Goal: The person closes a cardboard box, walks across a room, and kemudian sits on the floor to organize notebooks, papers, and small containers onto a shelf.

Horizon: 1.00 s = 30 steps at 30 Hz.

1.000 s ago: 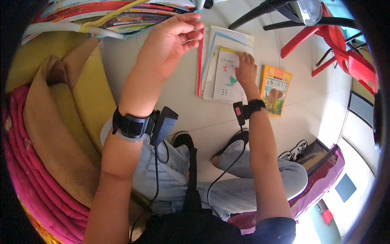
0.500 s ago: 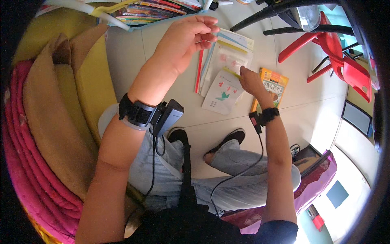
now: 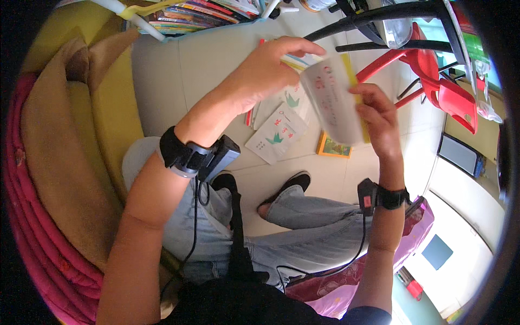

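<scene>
My right hand (image 3: 379, 119) grips a thin translucent report cover (image 3: 331, 103) by its yellow spine strip, holding it up off the floor. Red marks show through the cover, which is slightly blurred. At its upper left edge is my left hand (image 3: 268, 70), index finger stretched out and thumb apart; whether it touches the cover is unclear. Below lies a white booklet (image 3: 275, 138) with red writing and a green leaf drawing. Beside it, partly behind my left hand, is a stack of similar covers (image 3: 292, 100). An orange-edged book (image 3: 333, 147) lies partly hidden under the raised cover.
A rack of books (image 3: 200, 19) stands at the far left. Black chair legs (image 3: 379, 21) and a red chair (image 3: 439, 81) are at the far right. A yellow sofa (image 3: 114, 92) with a brown cushion runs along my left. My shoes (image 3: 292, 187) rest on the tiled floor.
My right hand has lifted the yellow-spined report cover off the floor, up and to the right. My left hand has come down and right to its edge. The view has shifted slightly.
</scene>
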Available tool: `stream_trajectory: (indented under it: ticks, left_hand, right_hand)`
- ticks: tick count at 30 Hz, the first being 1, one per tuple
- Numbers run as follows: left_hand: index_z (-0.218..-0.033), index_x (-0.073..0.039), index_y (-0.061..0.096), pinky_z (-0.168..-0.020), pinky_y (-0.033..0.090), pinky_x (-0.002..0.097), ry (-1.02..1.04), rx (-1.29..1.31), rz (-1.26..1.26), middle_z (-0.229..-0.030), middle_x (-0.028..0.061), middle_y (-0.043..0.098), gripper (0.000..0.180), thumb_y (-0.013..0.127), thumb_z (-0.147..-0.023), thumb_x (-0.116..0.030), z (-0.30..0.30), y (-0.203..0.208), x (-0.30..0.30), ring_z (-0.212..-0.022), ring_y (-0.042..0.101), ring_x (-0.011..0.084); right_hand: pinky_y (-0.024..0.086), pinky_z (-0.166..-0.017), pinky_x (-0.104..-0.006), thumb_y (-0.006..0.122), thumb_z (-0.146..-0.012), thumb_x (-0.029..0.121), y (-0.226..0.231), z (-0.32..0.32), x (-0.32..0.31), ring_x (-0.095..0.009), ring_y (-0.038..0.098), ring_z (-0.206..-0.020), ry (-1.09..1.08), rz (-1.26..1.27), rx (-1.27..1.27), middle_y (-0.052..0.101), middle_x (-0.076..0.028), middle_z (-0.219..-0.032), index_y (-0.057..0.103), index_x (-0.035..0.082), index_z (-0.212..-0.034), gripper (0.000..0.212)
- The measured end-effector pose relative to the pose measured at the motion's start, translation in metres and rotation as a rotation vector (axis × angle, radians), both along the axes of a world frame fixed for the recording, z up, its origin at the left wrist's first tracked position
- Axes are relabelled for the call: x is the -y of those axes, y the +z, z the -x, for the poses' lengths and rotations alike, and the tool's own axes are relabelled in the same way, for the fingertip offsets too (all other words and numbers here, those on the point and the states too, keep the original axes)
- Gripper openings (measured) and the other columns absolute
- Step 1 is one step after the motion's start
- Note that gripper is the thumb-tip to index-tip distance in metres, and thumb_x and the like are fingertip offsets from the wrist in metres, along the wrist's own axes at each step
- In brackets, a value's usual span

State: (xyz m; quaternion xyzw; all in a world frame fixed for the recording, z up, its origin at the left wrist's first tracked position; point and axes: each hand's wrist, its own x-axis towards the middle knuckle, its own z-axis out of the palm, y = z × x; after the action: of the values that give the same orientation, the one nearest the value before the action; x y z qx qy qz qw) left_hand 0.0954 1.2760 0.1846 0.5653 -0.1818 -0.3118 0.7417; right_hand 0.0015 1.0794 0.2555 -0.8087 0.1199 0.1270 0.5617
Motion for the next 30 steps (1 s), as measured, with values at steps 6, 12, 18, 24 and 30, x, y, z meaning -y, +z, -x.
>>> stream_trajectory:
  ticks: [6, 12, 18, 24, 30]
  left_hand:
    - [-0.124, -0.006, 0.036, -0.087, 0.037, 0.0263, -0.216, 0.029, 0.041, -0.110, 0.0093, 0.050, 0.061, 0.045, -0.066, 0.007, 0.002, 0.007, 0.000, -0.103, 0.046, 0.0164]
    - [-0.117, -0.001, 0.043, -0.083, 0.039, 0.0241, -0.312, -0.159, 0.258, -0.105, 0.0072, 0.052, 0.046, 0.056, -0.073, -0.005, 0.001, 0.019, -0.007, -0.095, 0.049, 0.0123]
    - [-0.106, 0.000, 0.050, -0.084, 0.038, 0.0241, -0.415, -0.205, 0.225, -0.104, 0.0064, 0.052, 0.039, 0.063, -0.072, -0.012, -0.001, 0.026, -0.014, -0.098, 0.048, 0.0128]
    - [-0.113, 0.002, 0.047, -0.084, 0.037, 0.0246, -0.223, -0.131, 0.176, -0.110, 0.0081, 0.050, 0.051, 0.066, -0.071, -0.019, 0.007, 0.013, -0.010, -0.099, 0.047, 0.0128]
    - [-0.111, 0.001, 0.049, -0.071, 0.043, 0.0219, -0.244, 0.024, -0.164, -0.093, 0.0064, 0.058, 0.048, 0.065, -0.072, -0.021, -0.018, 0.019, -0.025, -0.081, 0.054, 0.0099]
  right_hand:
    - [0.039, -0.074, -0.0223, 0.045, -0.066, 0.011, 0.039, -0.003, 0.002, -0.013, 0.050, -0.081, -0.284, -0.343, 0.152, 0.052, -0.009, -0.089, 0.050, -0.003, -0.092, 0.030]
    - [0.045, -0.076, -0.0297, 0.044, -0.075, 0.008, 0.022, 0.008, 0.051, -0.021, 0.053, -0.083, -0.487, -0.821, 0.234, 0.050, -0.010, -0.091, 0.051, -0.002, -0.082, 0.015]
    - [0.047, -0.080, -0.0331, 0.045, -0.076, 0.002, 0.000, 0.015, 0.086, -0.023, 0.053, -0.086, -0.483, -0.857, 0.323, 0.050, -0.011, -0.095, 0.055, -0.005, -0.076, 0.012]
    - [0.041, -0.088, -0.0336, 0.044, -0.076, 0.011, 0.002, 0.011, 0.070, -0.024, 0.050, -0.098, -0.396, -0.963, 0.254, 0.049, -0.011, -0.105, 0.054, -0.005, -0.091, 0.024]
    - [0.038, -0.090, -0.0361, 0.044, -0.081, 0.019, -0.051, -0.002, 0.040, -0.025, 0.048, -0.104, -0.149, -1.170, 0.101, 0.043, -0.016, -0.120, 0.030, -0.002, -0.125, 0.051]
